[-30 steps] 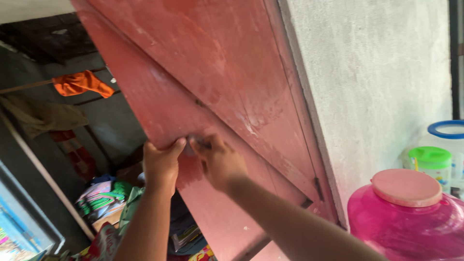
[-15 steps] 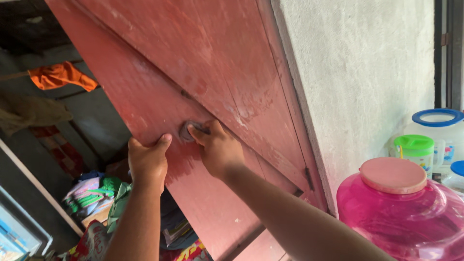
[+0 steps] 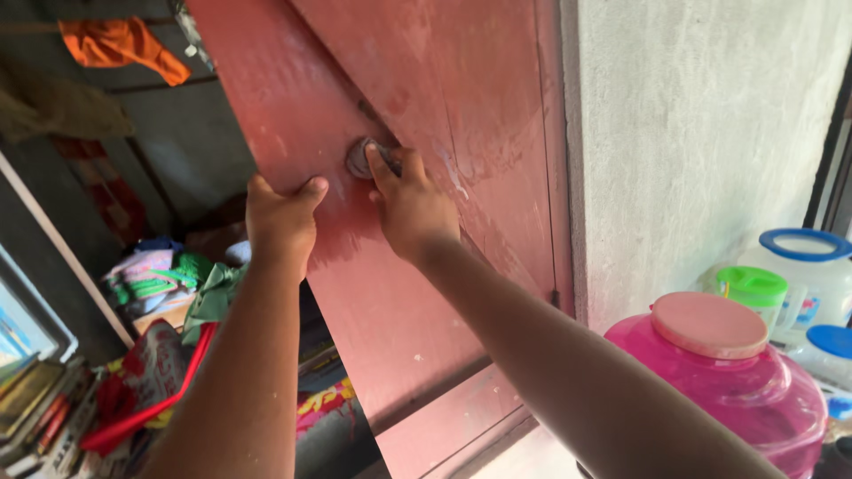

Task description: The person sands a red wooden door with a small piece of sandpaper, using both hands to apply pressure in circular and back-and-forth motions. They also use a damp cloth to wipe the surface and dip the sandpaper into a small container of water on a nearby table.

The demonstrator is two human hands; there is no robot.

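Door's swung a bit since a second ago. The left hand (image 3: 282,215) grips the red door (image 3: 426,98) edge, while the right hand (image 3: 411,206) pinches the round metal lock (image 3: 359,158) mid-door. Looks like they're working the lock.

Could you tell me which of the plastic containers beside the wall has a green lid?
The small clear plastic jar behind the big pink plastic jug; the jug's lid is pink, and the white container has a blue rim.
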